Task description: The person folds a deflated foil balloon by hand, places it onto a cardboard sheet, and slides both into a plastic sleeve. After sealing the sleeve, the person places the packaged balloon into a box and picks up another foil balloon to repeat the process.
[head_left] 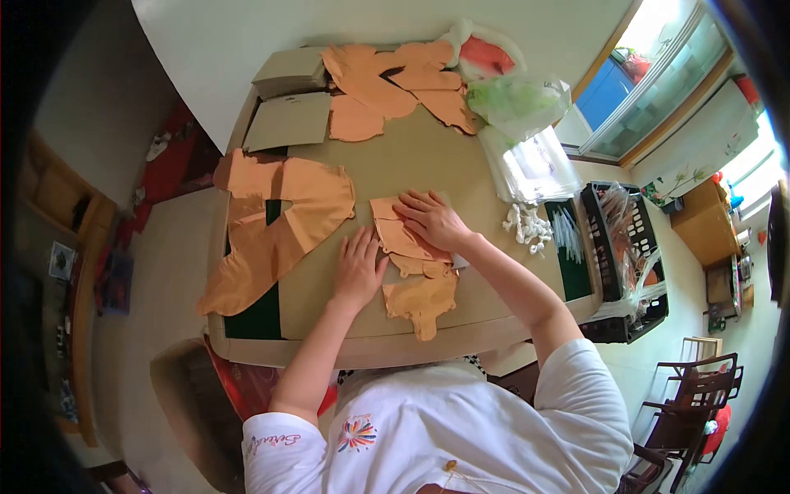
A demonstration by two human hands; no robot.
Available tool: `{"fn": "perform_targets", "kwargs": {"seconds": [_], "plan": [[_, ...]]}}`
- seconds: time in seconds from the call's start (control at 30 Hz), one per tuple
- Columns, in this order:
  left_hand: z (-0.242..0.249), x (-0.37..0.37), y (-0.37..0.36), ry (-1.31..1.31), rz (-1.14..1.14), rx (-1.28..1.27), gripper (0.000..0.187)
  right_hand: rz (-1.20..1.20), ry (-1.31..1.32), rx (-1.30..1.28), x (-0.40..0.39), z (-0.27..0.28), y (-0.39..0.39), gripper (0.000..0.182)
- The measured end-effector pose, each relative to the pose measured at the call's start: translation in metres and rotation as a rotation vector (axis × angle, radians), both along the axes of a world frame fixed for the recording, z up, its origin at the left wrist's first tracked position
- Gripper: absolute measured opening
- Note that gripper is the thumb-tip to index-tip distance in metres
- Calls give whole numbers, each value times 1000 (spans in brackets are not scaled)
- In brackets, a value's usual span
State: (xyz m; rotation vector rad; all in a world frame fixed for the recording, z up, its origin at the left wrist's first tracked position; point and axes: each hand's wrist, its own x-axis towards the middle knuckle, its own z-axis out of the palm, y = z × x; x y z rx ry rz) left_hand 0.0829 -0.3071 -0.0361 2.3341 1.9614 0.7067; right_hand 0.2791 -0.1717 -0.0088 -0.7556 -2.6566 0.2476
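A folded rose-gold foil balloon (395,237) lies on the table in front of me, its lower part (421,298) spread toward my body and ending in a narrow tab. My right hand (434,222) rests flat across the top of the folded part, fingers stretched out. Just left of it, my left hand (360,267) lies with its fingers extended, fingertips at the foil's left edge. A pale corner of a sheet or card pokes out beneath my right wrist. To the left is a larger unfolded foil balloon (306,216), flat and creased.
More flat foil balloons (370,90) lie at the back beside stacked grey-brown cards (290,121). On the right are clear plastic bags (535,169), white ribbon bundles (527,226) and thin straws (566,235). A black crate (605,247) holding plastic packets stands against the table's right edge.
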Motion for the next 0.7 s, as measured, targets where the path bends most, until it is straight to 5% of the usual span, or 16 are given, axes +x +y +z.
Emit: {"fn": "perform_targets", "kwargs": {"seconds": [0.7], "plan": [[1,1,2,25,13,-42,48,-57,56,-25,10,-17,-48,40]]}}
